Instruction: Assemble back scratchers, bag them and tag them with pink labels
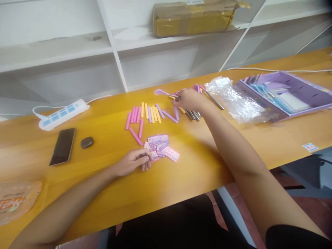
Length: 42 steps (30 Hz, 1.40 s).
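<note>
White shelving (pixel 153 65) stands behind a long, honey-coloured wooden surface (pixel 109 204), with a worn, taped cardboard box (pixel 194 19) on one shelf. My right arm stretches across to the far side, where my right fingers (pixel 178 103) are closed on a thin piece with a purple loop (pixel 160 91) reaching out to the left. Beneath and beside that hand lies a cluster of silver metal rods (pixel 190 114). My left fingers (pixel 146 154) rest loosely curled at the near edge of an overlapping pile of pink and purple printed cards (pixel 172 154) (I cannot tell whether they pinch one). Between my hands and a little left, pink sticks (pixel 133 114) lie beside yellow sticks (pixel 146 111), with purple sticks (pixel 170 116) among and right of the yellow ones. To the right are crumpled clear plastic bags (pixel 237 100) and an open purple box (pixel 308 90) with packets inside. To the left are a white power strip (pixel 63 115), a dark-screened phone (pixel 62 147) and a small dark case (pixel 86 142).
</note>
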Each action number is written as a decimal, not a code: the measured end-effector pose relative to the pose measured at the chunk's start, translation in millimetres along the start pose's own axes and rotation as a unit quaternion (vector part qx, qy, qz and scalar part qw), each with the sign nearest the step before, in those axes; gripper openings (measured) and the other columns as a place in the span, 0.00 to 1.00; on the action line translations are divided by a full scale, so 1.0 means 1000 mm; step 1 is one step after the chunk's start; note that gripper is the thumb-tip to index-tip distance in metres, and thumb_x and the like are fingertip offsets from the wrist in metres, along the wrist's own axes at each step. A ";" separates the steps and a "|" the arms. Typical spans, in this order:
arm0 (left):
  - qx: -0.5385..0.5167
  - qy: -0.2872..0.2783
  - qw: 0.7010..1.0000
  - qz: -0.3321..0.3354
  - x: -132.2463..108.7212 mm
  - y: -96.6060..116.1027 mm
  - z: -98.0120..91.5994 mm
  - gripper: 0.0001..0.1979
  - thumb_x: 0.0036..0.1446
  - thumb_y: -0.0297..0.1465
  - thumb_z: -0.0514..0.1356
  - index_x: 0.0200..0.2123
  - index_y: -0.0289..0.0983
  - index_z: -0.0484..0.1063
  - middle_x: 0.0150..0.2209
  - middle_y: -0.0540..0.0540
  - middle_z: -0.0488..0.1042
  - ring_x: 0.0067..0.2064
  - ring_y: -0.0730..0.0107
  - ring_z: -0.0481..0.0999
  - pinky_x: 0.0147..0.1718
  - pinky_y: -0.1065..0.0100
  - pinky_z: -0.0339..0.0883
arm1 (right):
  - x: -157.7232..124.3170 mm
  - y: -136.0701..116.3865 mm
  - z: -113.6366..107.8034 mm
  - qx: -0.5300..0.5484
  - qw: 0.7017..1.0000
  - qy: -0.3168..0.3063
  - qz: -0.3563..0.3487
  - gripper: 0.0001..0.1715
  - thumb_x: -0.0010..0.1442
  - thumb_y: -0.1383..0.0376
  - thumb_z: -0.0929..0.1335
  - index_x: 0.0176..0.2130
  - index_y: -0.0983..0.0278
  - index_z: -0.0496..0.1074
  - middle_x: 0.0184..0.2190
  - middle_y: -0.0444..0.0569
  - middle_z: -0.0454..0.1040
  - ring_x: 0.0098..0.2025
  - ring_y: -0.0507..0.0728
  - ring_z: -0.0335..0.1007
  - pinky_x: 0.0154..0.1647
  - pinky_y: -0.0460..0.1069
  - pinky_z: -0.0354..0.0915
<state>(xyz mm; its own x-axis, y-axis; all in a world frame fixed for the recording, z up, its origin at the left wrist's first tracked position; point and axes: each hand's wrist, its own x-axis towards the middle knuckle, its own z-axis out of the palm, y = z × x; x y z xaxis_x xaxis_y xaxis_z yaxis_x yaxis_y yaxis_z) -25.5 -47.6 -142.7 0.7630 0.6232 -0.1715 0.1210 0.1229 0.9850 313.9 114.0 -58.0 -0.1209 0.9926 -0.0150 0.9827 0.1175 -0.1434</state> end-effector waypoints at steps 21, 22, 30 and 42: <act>0.007 0.006 1.000 0.003 -0.002 0.006 0.004 0.20 0.76 0.46 0.59 0.37 0.36 0.73 0.31 0.47 0.77 0.32 0.72 0.75 0.33 0.69 0.69 | -0.099 -0.131 0.001 0.410 0.837 -0.062 -0.356 0.23 0.77 0.50 0.66 0.36 0.64 0.69 0.25 0.39 0.63 0.28 0.49 0.57 0.32 0.47 0.52; 0.005 0.006 1.000 0.001 -0.002 0.006 0.004 0.20 0.75 0.46 0.59 0.37 0.36 0.73 0.31 0.47 0.77 0.32 0.72 0.75 0.32 0.69 0.68 | -0.097 -0.131 0.000 0.461 0.819 -0.039 -0.339 0.25 0.78 0.48 0.64 0.36 0.63 0.69 0.26 0.39 0.64 0.29 0.49 0.58 0.33 0.47 0.54; 0.004 0.000 1.000 0.005 -0.001 0.007 0.005 0.21 0.75 0.48 0.59 0.38 0.35 0.73 0.32 0.46 0.77 0.32 0.72 0.75 0.31 0.70 0.67 | -0.097 -0.125 -0.018 0.623 0.721 0.062 -0.297 0.35 0.78 0.40 0.62 0.33 0.64 0.73 0.30 0.45 0.70 0.31 0.49 0.63 0.33 0.46 0.63; -0.013 -0.006 1.000 0.006 -0.001 0.006 0.004 0.19 0.75 0.46 0.59 0.39 0.35 0.72 0.32 0.47 0.77 0.33 0.71 0.76 0.31 0.70 0.67 | -0.101 -0.136 -0.006 0.679 0.666 -0.001 -0.310 0.32 0.75 0.40 0.66 0.35 0.63 0.73 0.34 0.46 0.74 0.30 0.48 0.68 0.30 0.44 0.67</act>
<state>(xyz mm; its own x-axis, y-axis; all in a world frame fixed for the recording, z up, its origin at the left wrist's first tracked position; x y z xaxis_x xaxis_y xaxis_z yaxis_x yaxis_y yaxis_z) -23.5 -50.4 -136.5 0.7721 0.6153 -0.1591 0.0946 0.1363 0.9861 193.4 -1.7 -31.3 -0.4455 0.7667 0.4623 -0.2887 0.3657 -0.8848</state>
